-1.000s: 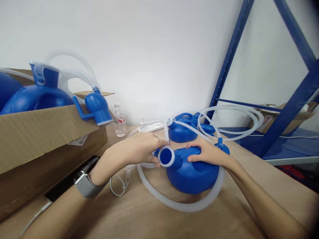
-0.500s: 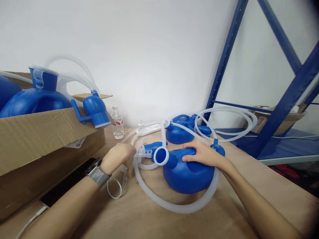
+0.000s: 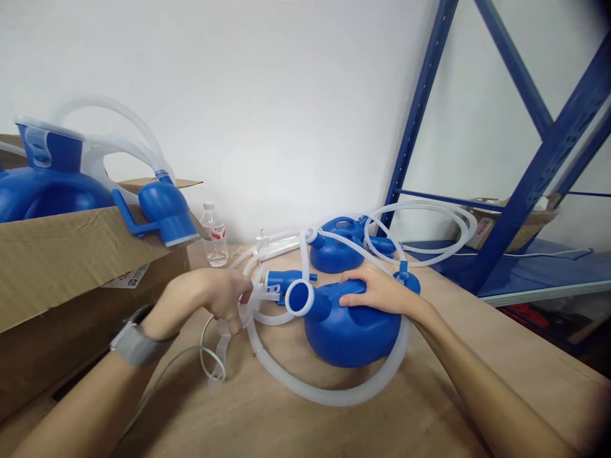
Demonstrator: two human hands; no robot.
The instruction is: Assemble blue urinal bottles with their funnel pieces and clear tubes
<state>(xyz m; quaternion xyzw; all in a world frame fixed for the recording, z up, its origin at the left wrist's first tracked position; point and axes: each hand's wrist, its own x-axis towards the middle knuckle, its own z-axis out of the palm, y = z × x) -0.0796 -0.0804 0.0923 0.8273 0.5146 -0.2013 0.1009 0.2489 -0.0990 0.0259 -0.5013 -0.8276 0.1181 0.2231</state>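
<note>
A blue plastic jug (image 3: 353,340) stands on the table, its white-rimmed mouth facing left and towards me. My right hand (image 3: 372,289) lies over its top, fingers wrapped round the handle. A translucent hose (image 3: 329,395) loops in front of the jug. Left of the mouth, my left hand (image 3: 222,296) is closed on a translucent plastic strap (image 3: 245,312); its fingertips are partly hidden. Just beyond lies a blue spouted piece (image 3: 286,280) with a translucent holed tab (image 3: 272,290). A thin white cable (image 3: 203,356) loops below my left hand.
Behind stands a second blue jug (image 3: 337,254) with coiled hose (image 3: 470,222). At left, a cardboard box (image 3: 62,267) holds more blue jugs, one blue spout (image 3: 167,213) hanging over its edge. A water bottle (image 3: 217,238), power strip (image 3: 281,248) and blue shelf frame (image 3: 525,191) are nearby.
My left hand has drawn left, its wrist more bent, and the translucent strap shows at its fingers. The right hand keeps its hold on the jug. The whole view has shifted slightly.
</note>
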